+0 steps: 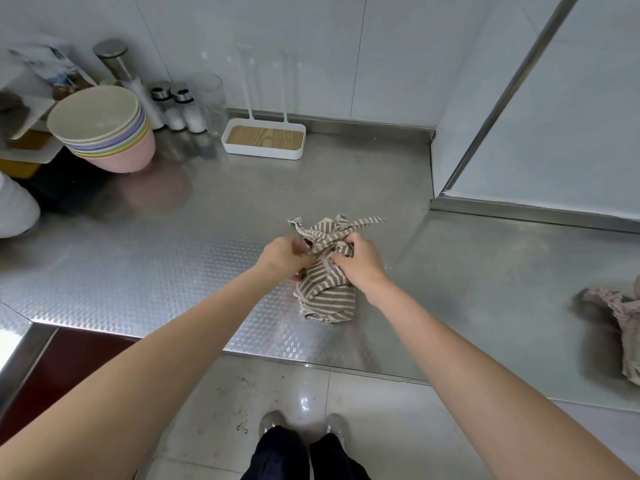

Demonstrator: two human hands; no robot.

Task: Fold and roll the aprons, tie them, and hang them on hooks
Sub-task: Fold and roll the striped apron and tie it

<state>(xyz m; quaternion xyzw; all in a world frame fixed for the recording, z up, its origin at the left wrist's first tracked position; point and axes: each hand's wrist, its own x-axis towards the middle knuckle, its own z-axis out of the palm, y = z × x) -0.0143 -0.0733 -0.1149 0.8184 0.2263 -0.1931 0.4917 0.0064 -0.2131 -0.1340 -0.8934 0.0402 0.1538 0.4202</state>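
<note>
Head view, the only one. Striped apron (327, 292), already rolled into a bundle, lies on the steel counter (173, 265), near its front edge, roughly centre of frame. Both hands work at the far half of the roll. Left hand (285, 256) has its fingers curled in, pinching a strap at the knot; right hand (360, 259) is curled over the top of the bundle, gripping strap and cloth together. Judging by the hold: the right pins the roll so it can't unwind while the left draws the tie tight. Two loose strap ends (367, 221) stick out beyond the hands, fanning away toward the back wall. So the tying step is under way; knot not clearly finished, can't tell how tight.

Long axis of the roll runs near to far, pointing away from the person, slightly tilted left at the far end. Near end is the blunt folded end; far end carries the knot and straps. It rests flat, not lifted.

A second apron (620, 313), pinkish and crumpled, sits at the right edge of the counter, well apart, not yet folded. Stacked bowls (104, 126), shakers (180, 109) and a white tray (263, 140) stand along the back, clear of the work. No hooks in view.
</note>
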